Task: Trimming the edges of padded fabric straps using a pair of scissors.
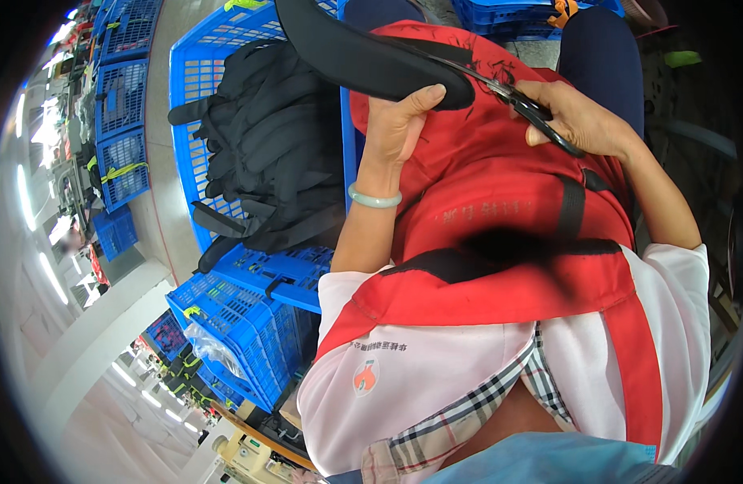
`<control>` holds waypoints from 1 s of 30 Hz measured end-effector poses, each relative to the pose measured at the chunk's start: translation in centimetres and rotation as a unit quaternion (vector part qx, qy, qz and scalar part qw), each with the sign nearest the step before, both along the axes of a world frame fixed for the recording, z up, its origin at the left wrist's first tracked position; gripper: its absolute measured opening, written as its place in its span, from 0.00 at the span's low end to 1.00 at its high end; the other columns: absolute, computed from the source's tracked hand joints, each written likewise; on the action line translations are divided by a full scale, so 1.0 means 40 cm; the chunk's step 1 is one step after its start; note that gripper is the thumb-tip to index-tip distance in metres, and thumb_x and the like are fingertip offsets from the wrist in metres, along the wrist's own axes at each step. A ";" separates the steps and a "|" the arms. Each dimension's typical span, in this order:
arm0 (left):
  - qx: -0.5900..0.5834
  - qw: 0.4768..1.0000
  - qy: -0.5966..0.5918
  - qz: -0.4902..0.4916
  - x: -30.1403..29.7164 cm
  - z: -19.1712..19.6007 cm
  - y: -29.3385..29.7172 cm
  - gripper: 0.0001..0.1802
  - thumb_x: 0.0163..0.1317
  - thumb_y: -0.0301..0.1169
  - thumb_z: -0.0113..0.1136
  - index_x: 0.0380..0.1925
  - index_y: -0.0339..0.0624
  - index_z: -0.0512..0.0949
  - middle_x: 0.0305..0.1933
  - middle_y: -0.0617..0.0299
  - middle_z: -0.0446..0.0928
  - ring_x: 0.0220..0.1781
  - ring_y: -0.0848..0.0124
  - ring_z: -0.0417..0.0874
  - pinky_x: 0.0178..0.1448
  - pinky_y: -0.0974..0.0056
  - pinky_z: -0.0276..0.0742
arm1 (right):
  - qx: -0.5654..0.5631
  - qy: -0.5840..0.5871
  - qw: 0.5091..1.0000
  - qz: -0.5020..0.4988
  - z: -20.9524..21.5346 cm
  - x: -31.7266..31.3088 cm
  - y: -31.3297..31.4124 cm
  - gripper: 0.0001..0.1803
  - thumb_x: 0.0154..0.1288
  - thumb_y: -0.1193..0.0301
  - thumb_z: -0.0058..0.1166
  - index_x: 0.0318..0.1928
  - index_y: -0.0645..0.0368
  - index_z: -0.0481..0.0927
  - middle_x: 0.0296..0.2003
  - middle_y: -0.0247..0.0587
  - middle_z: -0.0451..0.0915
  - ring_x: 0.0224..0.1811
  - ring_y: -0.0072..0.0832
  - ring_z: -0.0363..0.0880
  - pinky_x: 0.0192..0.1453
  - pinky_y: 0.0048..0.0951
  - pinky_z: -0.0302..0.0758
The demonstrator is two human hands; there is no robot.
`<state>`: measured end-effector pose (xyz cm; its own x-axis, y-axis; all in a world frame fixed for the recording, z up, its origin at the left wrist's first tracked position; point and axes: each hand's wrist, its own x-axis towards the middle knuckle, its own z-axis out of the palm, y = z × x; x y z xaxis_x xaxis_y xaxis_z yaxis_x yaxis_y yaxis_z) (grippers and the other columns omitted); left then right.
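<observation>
My left hand (399, 121) grips a long, curved black padded strip (351, 60) near its rounded end, thumb on top. The strip's other end runs out of view at the top. In my right hand (577, 113) is a pair of scissors (539, 119) with black handles, fingers through the loops. Their blades lie along the strip's edge, pointing left, and look nearly closed. Loose dark thread bits (500, 71) lie on the red apron (484, 181) over my lap, just beyond the scissors.
Left of me, a blue plastic crate (186, 161) holds a heap of similar black strips (266, 137). Another blue crate (242, 331) stands nearer, with clear plastic (214, 347) at its side. More blue crates (121, 101) line the far left; one (508, 20) sits ahead.
</observation>
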<state>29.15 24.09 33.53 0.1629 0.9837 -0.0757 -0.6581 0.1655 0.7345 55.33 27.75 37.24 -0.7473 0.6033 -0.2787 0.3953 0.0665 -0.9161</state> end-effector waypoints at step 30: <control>-0.025 0.996 -0.042 0.069 -0.003 0.011 0.010 0.19 0.58 0.21 0.64 0.50 0.40 0.74 0.48 0.61 0.78 0.51 0.67 0.80 0.60 0.59 0.76 | 0.105 -0.066 0.991 -0.046 0.001 -0.063 -0.020 0.35 0.54 0.50 0.67 0.46 0.67 0.70 0.28 0.53 0.73 0.31 0.46 0.73 0.37 0.41 0.69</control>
